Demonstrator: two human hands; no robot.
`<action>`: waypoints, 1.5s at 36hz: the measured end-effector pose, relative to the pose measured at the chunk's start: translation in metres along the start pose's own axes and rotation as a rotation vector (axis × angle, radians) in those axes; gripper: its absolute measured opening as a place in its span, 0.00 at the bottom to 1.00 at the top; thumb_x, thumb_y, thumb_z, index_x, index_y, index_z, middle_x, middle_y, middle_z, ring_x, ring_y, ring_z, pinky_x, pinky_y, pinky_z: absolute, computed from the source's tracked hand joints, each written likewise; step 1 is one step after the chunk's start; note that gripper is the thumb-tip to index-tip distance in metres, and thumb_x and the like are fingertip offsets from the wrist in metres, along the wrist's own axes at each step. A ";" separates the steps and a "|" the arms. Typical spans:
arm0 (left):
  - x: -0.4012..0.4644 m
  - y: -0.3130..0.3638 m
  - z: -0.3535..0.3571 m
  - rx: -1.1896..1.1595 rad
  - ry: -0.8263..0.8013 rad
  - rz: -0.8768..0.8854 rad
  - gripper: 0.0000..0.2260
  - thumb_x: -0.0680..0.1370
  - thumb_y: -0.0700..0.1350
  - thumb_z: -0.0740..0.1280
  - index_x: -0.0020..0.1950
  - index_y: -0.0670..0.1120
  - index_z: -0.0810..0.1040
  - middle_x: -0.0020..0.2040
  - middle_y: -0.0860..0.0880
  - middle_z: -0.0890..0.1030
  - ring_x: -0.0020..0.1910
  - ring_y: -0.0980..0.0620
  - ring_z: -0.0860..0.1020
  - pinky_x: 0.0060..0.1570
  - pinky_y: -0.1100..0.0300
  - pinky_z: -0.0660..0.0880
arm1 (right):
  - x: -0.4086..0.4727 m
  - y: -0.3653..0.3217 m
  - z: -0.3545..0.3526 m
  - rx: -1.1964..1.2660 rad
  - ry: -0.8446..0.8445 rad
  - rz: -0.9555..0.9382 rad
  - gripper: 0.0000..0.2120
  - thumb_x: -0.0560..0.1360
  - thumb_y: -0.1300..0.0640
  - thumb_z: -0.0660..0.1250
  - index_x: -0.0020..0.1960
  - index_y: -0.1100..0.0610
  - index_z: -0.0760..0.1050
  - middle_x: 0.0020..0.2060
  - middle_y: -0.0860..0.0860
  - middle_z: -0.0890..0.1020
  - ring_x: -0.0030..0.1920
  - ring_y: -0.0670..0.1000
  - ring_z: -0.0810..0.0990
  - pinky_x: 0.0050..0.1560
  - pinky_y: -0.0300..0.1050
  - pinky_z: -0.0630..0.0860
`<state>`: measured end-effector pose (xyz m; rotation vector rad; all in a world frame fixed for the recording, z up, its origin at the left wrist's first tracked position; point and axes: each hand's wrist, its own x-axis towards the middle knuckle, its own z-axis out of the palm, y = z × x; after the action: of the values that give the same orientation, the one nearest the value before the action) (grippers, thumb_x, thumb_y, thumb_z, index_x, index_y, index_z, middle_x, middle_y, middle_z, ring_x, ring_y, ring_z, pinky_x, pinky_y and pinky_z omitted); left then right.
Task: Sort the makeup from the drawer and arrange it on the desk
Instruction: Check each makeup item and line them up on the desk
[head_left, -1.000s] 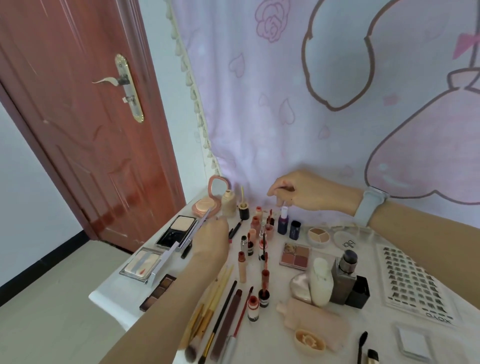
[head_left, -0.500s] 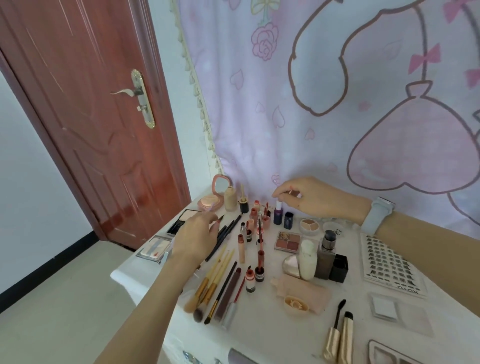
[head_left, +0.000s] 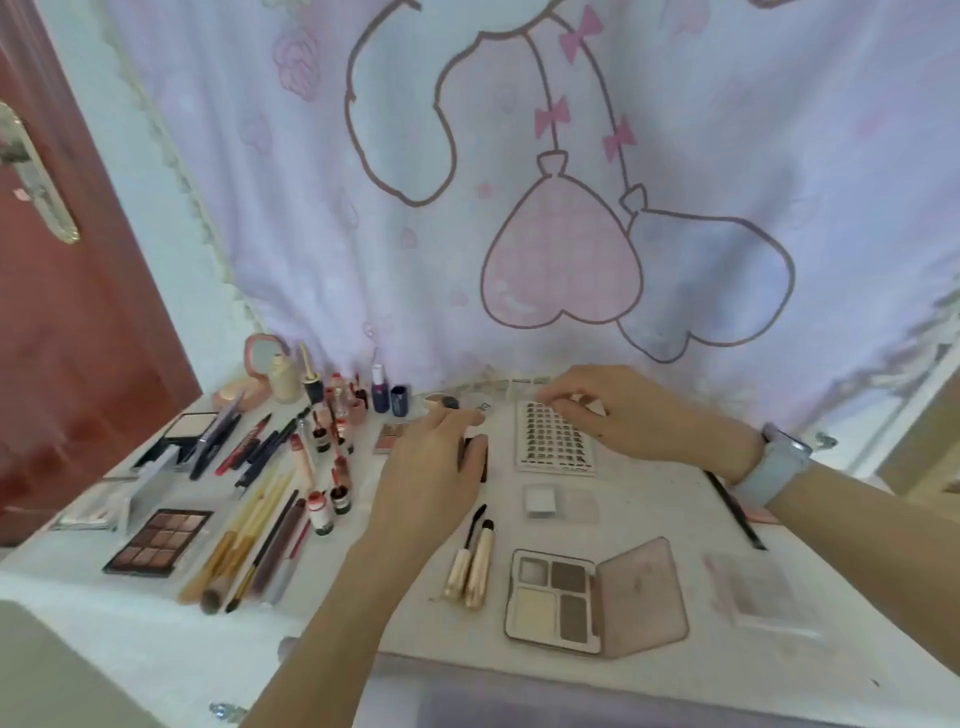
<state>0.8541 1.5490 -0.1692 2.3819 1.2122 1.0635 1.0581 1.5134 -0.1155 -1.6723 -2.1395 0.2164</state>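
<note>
While my left hand (head_left: 434, 467) curls over a dark box (head_left: 475, 457) on the bench (head_left: 649, 519), my right hand (head_left: 618, 410) pinches something unclear above the lash tray (head_left: 553, 439)

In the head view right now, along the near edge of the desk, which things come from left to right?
Brown eyeshadow palette → bundle of makeup brushes → two gold mascara tubes → open four-pan palette → clear flat case.
</note>
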 end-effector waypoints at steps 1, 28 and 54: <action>-0.001 0.009 0.012 -0.024 -0.032 0.003 0.13 0.79 0.45 0.61 0.62 0.46 0.76 0.58 0.48 0.78 0.55 0.48 0.76 0.54 0.58 0.71 | -0.015 0.010 -0.005 0.013 0.019 0.044 0.12 0.79 0.57 0.60 0.59 0.54 0.77 0.52 0.50 0.80 0.50 0.48 0.76 0.54 0.41 0.71; 0.005 0.091 0.124 -0.080 -0.330 0.204 0.13 0.79 0.44 0.61 0.63 0.48 0.74 0.61 0.51 0.76 0.60 0.53 0.72 0.57 0.65 0.64 | -0.155 0.147 0.030 -0.236 0.082 0.738 0.08 0.76 0.53 0.59 0.39 0.53 0.65 0.34 0.51 0.75 0.37 0.54 0.73 0.36 0.44 0.68; -0.016 0.034 0.016 -0.107 0.033 0.010 0.10 0.79 0.51 0.61 0.53 0.52 0.80 0.31 0.51 0.79 0.28 0.55 0.72 0.29 0.62 0.67 | -0.018 0.005 0.004 0.620 0.100 -0.040 0.09 0.78 0.65 0.61 0.40 0.55 0.70 0.25 0.45 0.76 0.29 0.47 0.70 0.34 0.41 0.69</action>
<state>0.8795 1.5169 -0.1700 2.3000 1.1257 1.1457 1.0643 1.4980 -0.1253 -1.2448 -1.7766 0.6887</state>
